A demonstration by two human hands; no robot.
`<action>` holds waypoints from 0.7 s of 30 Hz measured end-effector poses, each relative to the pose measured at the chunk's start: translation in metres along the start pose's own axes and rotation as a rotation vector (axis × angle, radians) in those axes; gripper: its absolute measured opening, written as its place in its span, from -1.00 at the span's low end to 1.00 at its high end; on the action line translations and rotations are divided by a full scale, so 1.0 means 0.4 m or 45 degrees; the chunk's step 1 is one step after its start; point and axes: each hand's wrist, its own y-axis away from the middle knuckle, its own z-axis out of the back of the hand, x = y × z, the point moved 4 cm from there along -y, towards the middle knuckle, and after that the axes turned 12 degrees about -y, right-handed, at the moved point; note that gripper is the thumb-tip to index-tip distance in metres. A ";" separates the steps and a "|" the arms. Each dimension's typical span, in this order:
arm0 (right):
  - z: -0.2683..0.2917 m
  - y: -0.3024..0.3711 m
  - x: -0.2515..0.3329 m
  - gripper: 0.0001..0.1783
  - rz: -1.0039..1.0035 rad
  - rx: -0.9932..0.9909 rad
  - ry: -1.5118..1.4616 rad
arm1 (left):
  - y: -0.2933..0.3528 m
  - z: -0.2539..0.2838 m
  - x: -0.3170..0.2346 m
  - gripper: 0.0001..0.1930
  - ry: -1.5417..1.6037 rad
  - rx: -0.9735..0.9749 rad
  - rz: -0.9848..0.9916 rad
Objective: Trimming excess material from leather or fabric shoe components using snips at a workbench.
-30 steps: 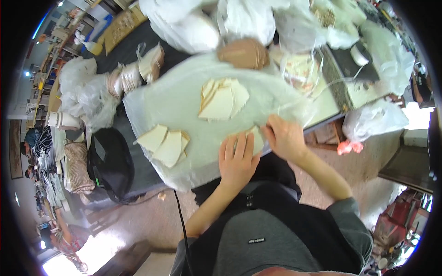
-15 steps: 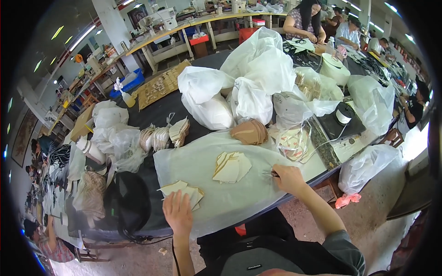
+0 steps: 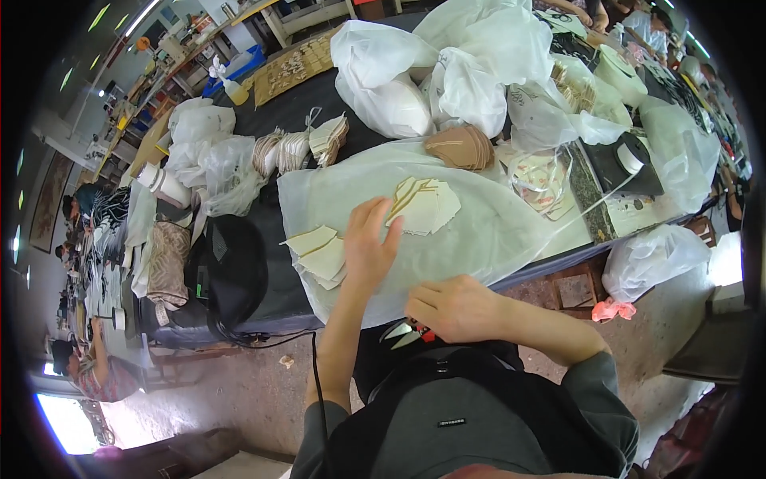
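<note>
My left hand (image 3: 372,243) reaches over the milky plastic sheet (image 3: 319,199) with its fingers stretched out. Its fingertips are at the left edge of a fanned pile of cream cut pieces (image 3: 427,209); whether they touch it I cannot tell. A second fan of cream pieces (image 3: 317,251) lies left of that wrist. Near my lap, at the table's front edge, my right hand (image 3: 453,307) is closed around a pair of scissors (image 3: 401,334). Their silver blades are spread and point left. Something red shows beside the blades; the handles are mostly hidden under the fingers.
Brown stacked pieces (image 3: 460,148) lie at the sheet's back edge, before large white plastic bags (image 3: 467,92). Tied bundles (image 3: 299,148) stand back left. A black bag (image 3: 235,267) lies left, a spool (image 3: 630,156) right. A filled bag (image 3: 654,263) stands beyond the table's right side.
My left hand has left the left fan of pieces and moved right to the middle pile. My right hand has drawn back toward my lap with the scissors. The view has tilted downward.
</note>
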 end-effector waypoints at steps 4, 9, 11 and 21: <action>0.011 0.013 0.006 -0.84 -0.082 0.046 -0.880 | -0.012 -0.068 -0.006 -0.63 0.001 0.320 -0.064; -0.004 0.080 -0.095 -0.86 -0.711 -0.132 -1.972 | -0.010 -0.118 0.021 -0.64 0.057 0.620 0.096; -0.007 0.086 -0.105 -0.86 -0.802 -0.173 -2.048 | -0.026 -0.103 -0.051 -0.67 -0.322 0.619 -0.022; 0.041 0.169 -0.199 -0.87 -1.198 -0.718 -1.947 | 0.008 -0.003 -0.032 -0.72 -0.256 -0.161 -0.147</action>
